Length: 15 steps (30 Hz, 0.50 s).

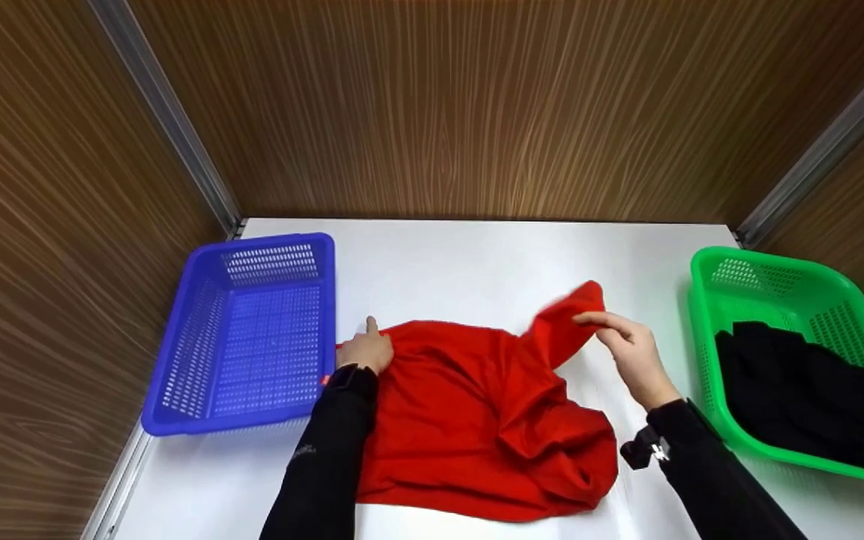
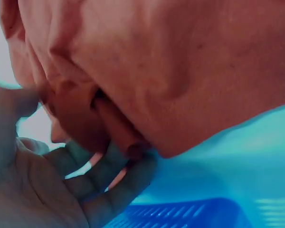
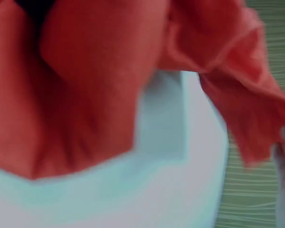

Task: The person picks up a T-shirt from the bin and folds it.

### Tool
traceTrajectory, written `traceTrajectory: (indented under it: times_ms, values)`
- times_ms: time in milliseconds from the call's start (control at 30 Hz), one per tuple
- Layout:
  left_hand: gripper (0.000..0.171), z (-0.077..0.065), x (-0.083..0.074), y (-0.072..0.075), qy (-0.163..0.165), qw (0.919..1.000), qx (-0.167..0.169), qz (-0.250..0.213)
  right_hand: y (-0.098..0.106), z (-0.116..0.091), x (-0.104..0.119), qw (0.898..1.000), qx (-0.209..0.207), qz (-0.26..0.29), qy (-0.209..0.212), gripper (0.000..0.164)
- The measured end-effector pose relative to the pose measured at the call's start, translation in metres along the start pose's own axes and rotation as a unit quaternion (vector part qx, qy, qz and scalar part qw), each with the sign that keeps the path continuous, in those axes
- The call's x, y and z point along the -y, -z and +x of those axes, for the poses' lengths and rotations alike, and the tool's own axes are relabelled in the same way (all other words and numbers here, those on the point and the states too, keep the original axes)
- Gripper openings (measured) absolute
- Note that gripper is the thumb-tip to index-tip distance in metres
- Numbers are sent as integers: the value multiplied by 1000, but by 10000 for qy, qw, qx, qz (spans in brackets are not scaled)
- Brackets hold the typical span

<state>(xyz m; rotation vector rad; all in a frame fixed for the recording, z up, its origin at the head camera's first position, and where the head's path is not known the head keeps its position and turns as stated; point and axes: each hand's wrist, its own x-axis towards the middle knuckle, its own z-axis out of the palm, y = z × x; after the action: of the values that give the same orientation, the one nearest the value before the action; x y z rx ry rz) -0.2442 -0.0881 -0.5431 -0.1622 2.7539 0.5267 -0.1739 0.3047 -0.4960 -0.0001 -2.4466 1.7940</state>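
A rumpled red garment [image 1: 439, 405] lies spread on the white table, with bunched folds toward its right side. My left hand [image 1: 367, 351] is at its upper left edge, one finger pointing away from me. In the left wrist view, the fingers of that hand [image 2: 99, 185] curl against a rolled edge of the cloth, and the thumb lies at the fabric. My right hand [image 1: 634, 356] pinches the end of a sleeve-like part [image 1: 571, 322], which is lifted up and away at the upper right. The right wrist view shows this part hanging from the fingertips [image 3: 280, 154].
A blue plastic basket [image 1: 327, 315] stands left of the garment, close beside my left hand. On the right, a green basket [image 1: 709, 352] holds black cloth [image 1: 807, 397]. Wood-patterned panels [image 1: 462, 112] enclose the table at the back and sides.
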Motion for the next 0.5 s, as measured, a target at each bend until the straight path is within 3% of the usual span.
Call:
traceTrajectory:
  times_ms: [100,167,233,300,333,400,500]
  values:
    - [44,-5,0,2,-51,9998,-168,75,0,-7,8,9999,-47,99,99,27]
    - [36,-7,-1,1,-96,9991,-244,326,-1,-10,8,10000,-52,-58,-59,29]
    - [34,-8,-2,0,-152,9976,-287,606,-2,-11,4,9982,151,-501,-293,44]
    - [35,-8,-5,0,-212,9952,-276,919,-1,-13,-1,9899,551,-1228,-438,60]
    - [36,-8,-7,1,-248,9937,-280,1059,0,-14,-4,9815,773,-1696,-440,63]
    - [35,-10,-13,4,-314,9899,-239,1364,4,-16,-9,9553,1036,-2747,-350,54]
    - [34,-15,-23,11,-479,9819,-241,1819,12,-18,-10,9133,794,-3993,87,22]
